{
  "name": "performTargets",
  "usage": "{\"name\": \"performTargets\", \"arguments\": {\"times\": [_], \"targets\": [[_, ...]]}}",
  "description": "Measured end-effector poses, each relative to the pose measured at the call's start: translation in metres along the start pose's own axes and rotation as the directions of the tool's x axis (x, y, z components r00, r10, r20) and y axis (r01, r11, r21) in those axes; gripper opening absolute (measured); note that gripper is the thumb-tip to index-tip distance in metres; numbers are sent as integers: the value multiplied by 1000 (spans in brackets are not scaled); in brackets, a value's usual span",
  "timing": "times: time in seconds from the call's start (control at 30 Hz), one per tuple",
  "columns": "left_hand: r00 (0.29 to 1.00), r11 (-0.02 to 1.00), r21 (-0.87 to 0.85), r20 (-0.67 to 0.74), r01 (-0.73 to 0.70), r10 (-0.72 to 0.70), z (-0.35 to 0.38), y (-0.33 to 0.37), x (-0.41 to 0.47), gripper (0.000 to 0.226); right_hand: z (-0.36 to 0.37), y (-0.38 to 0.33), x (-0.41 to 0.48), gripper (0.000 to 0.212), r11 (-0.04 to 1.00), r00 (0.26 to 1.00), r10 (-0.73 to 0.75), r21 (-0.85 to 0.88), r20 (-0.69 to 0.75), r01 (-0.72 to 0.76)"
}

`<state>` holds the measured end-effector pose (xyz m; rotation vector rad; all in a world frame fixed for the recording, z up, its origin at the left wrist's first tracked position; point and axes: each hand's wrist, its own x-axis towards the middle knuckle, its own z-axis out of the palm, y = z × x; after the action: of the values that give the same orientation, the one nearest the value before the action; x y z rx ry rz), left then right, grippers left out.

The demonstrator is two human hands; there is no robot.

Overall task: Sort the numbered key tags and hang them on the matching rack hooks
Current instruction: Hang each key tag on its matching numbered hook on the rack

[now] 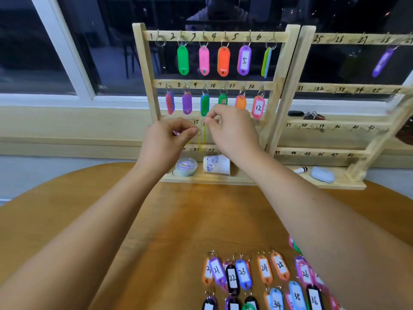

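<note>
Nearest you, the loose key tags [243, 272] lie in rows on the tabletop [178, 220]. Numbers 21 to 26 and 34 to 36 can be read. There are more than a dozen, but your right forearm covers some, so an exact count cannot be had. That forearm hangs right over them, and lowering it could sweep them out of order. Further out, both hands are up at the third rail of the left rack [145, 63], beside the written 15. Your left hand [169, 135] has thumb and forefinger pinched on the ring of a yellow tag [199, 143] seen edge-on, other fingers curled. Your right hand [230, 128] pinches a ring at the hook just above and to the right, with a second yellow tag [204, 134] hanging under it. The two strips hang almost touching, so their rings could tangle. Your fingers hide the neighbouring numbers, so a tag could land on the wrong hook. A slipped pinch would drop it towards the rack's base, where one round tin [186, 167] sits and one paper cup [218, 164] lies on its side. One marker [300, 170] and one pale blue case [323, 174] lie further right. Above your hands the second rail holds six tags. The top rail holds five, plus a bare ring at hook 1. The right rack [324, 88] carries one purple tag [383, 62]. One bunch of keys [312, 116] lies on the sill behind.
</note>
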<state>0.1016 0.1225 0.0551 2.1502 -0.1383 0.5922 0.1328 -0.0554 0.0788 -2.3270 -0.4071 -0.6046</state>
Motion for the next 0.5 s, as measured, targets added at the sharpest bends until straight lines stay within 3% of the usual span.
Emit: {"name": "performTargets", "arguments": {"times": [0.27,0.5], "targets": [[998,999,-37,-61,2,-4,13,18,16,10,3,2,2,18,999,1000,17,-51,26,-16],[995,988,151,-99,11,4,17,22,23,12,2,2,1,16,994,999,34,-102,30,-30]]}}
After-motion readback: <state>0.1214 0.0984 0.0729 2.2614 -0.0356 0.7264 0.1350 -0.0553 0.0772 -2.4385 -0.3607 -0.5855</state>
